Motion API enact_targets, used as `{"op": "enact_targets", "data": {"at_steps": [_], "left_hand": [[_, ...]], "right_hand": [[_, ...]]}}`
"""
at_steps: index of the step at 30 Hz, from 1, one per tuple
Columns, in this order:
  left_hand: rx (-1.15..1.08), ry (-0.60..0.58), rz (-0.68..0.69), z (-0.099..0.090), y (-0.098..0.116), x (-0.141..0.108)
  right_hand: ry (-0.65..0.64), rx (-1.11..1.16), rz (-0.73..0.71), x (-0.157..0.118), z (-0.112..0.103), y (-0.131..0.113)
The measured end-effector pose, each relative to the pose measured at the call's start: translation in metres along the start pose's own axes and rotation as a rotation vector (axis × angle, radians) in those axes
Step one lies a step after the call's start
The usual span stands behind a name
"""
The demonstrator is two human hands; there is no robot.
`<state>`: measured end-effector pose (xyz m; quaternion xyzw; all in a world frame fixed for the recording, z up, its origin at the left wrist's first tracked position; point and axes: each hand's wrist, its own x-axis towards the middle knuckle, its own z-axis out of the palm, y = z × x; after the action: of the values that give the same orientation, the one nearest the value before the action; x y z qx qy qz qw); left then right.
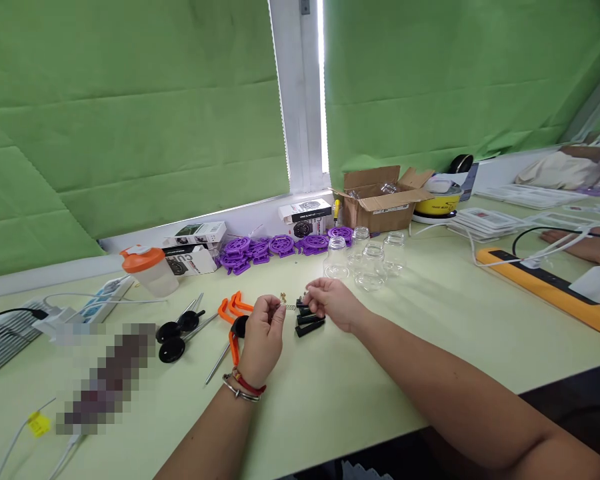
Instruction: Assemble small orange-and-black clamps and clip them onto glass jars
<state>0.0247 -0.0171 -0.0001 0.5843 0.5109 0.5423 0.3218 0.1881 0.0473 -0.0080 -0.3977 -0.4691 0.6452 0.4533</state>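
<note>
My left hand point(266, 333) is closed in a pinch. Just beyond its fingertips shows a small brass-coloured piece point(283, 297), and beside them a thin coil spring point(291, 307); whether these are held or lie on the table I cannot tell. Thumb and fingers of my right hand point(330, 301) are pressed together over several short black plastic parts point(310, 329) on the table. Anything inside that pinch is too small to make out. Left of my left hand lie orange bent-handled pieces point(234, 347) with metal rods, partly covered by the hand.
Black round-ended tools point(173, 350) and an orange-lidded shaker bottle point(153, 273) stand to the left. Behind are purple plastic reels point(281, 245), clear jars point(373, 267) and an open carton point(380, 212). An orange power strip point(545, 287) and another person's arm point(580, 247) are at right.
</note>
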Motion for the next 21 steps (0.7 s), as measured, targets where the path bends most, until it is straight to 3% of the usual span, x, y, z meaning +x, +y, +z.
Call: {"op": "enact_targets", "data": {"at_steps": [4,8,12,21], "left_hand": [[0.014,-0.022,0.004,0.001,0.0,-0.001],[-0.032,-0.031,-0.021,0.001,0.001,-0.002],[-0.017,-0.035,-0.022,0.0,0.0,-0.002],[0.015,-0.074,-0.002,0.0,-0.002,-0.002]], "right_hand": [[0.2,-0.449,-0.298,0.023,-0.024,0.003],[0.13,-0.752,-0.427,0.039,-0.031,0.015],[0.02,-0.842,-0.398,0.046,-0.025,0.028],[-0.058,-0.849,-0.355,0.045,-0.024,0.029]]}}
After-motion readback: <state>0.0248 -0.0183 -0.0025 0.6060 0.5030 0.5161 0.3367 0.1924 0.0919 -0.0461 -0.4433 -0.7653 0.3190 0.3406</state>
